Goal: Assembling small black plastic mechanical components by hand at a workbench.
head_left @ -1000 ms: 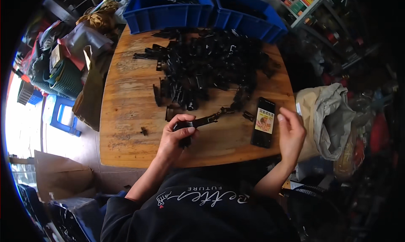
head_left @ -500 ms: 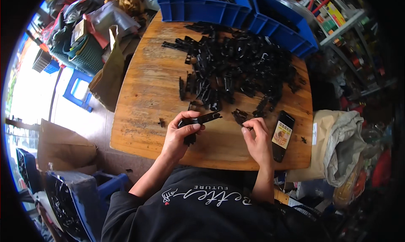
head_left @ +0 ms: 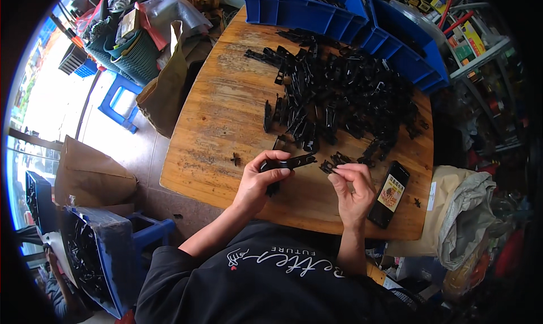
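Near the table's (head_left: pixel 215 126) front edge, the left hand (head_left: pixel 257 182) grasps a long black clip (head_left: pixel 288 163), while the right hand (head_left: pixel 352 185) pinches a small black piece (head_left: pixel 327 167). This looks like the joining step; next, the piece needs lining up with the clip's end.

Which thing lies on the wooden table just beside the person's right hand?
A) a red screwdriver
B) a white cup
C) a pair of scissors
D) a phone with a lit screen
D: a dark phone with a lit screen lies flat on the wooden table, right next to the right hand.
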A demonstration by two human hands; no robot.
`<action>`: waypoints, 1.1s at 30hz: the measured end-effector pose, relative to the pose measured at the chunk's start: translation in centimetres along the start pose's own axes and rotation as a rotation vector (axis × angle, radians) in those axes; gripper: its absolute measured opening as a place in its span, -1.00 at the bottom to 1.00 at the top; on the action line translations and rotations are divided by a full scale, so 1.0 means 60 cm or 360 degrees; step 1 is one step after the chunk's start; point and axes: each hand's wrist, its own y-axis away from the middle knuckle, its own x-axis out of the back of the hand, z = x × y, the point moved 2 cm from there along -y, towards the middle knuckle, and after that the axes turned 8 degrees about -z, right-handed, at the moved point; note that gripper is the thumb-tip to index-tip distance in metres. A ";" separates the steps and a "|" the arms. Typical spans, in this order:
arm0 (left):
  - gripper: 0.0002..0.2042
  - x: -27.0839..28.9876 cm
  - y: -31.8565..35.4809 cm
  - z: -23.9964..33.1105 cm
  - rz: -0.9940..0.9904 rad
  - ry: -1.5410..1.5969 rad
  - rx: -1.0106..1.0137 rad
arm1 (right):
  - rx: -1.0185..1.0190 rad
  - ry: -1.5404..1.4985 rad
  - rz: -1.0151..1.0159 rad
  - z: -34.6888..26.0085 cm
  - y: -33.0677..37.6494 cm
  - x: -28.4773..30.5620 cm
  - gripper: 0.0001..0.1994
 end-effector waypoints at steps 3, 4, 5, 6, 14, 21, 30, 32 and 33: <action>-0.74 -0.002 0.002 -0.003 0.0003 -0.0034 -0.0008 | -0.0151 -0.0193 -0.0077 0.001 -0.003 -0.014 -0.84; -0.73 -0.004 0.003 -0.003 0.0012 -0.0051 -0.0025 | -0.0311 -0.0300 -0.0141 0.003 -0.003 -0.021 -0.85; -0.73 -0.007 0.005 -0.002 0.0012 -0.0051 -0.0025 | -0.0286 -0.0310 -0.0136 0.001 -0.008 -0.029 -0.86; -0.73 -0.011 0.008 0.000 -0.0004 -0.0116 -0.0003 | -0.0286 -0.0309 -0.0135 0.000 -0.011 -0.036 -0.86; -0.75 -0.022 0.018 -0.002 0.0004 -0.0123 0.0030 | -0.0307 -0.0096 -0.0199 -0.014 -0.020 -0.060 -0.80; -0.79 0.038 0.022 0.029 0.0303 0.0067 -0.0299 | 0.0302 0.0323 -0.0274 -0.006 -0.061 -0.099 -0.76; -0.69 0.064 0.029 0.056 0.0351 0.0037 -0.0403 | 0.0138 -0.0226 -0.0540 -0.029 -0.056 -0.099 -0.93; -0.69 0.055 0.025 0.046 0.0271 0.0131 -0.0307 | 0.0208 -0.0085 -0.0423 -0.033 -0.056 -0.094 -0.89; -0.69 0.053 0.022 0.043 0.0251 0.0171 -0.0281 | 0.0324 0.0050 -0.0430 -0.028 -0.059 -0.098 -0.87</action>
